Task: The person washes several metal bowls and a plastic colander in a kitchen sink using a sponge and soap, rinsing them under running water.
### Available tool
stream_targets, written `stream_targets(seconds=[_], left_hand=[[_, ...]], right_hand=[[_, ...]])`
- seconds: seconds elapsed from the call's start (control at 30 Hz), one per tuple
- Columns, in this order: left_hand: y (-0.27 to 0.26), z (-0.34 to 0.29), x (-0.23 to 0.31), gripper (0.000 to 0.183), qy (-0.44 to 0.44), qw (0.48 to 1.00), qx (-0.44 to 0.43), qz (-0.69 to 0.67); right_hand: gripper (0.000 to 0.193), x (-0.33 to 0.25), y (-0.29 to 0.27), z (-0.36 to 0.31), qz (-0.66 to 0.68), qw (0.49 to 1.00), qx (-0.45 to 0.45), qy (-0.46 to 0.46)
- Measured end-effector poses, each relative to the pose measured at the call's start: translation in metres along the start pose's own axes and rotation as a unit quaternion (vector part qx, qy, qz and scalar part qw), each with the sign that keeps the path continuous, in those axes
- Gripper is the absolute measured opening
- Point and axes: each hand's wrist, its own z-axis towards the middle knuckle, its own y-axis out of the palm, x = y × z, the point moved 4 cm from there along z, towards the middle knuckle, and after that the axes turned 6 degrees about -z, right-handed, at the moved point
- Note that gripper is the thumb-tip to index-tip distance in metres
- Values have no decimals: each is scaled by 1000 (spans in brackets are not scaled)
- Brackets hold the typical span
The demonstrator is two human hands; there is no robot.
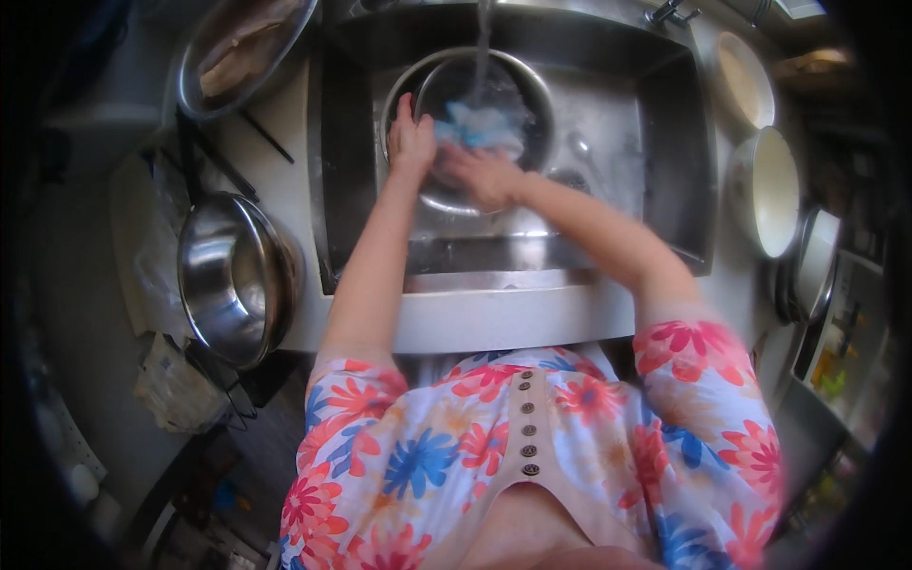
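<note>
A round metal bowl [543,106] stands in the left half of the sink, and a stream of water [483,57] runs down into it. Inside it, a blue and white cloth [480,128] is smeared by motion. My left hand [412,142] is at the bowl's left side with its fingers stretched out and open. Just below the cloth, my right hand [483,177] reaches across the bowl's near part. Its fingers are blurred, so whether they grip the cloth is unclear.
The steel sink [674,161] surrounds the bowl. Stacked steel pans [223,271] stand on the left counter, below a large oval metal dish [195,76] with something pale in it. White bowls [765,190] line the right side. A tap handle [673,13] is at the back right.
</note>
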Motion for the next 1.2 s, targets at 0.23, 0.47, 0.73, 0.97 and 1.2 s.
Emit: stream_targets(seconds=[0.23,0.47,0.73,0.97,1.2], left_hand=[[10,15,-17,75,-78,994,-73,-23],[3,3,-20,87,-98,985,-41,-133],[28,-4,-17,100,-211,918,-77,-328],[29,-3,-23,80,-346,842,-118,-397],[-10,-28,21,50,292,921,140,214]], right_hand=[[40,59,-9,13,-211,967,134,42],[61,-6,-13,36,252,956,142,40],[64,20,-6,19,61,984,66,155],[44,30,-16,6,11,992,22,124],[48,56,-107,-15,197,965,-158,-76]])
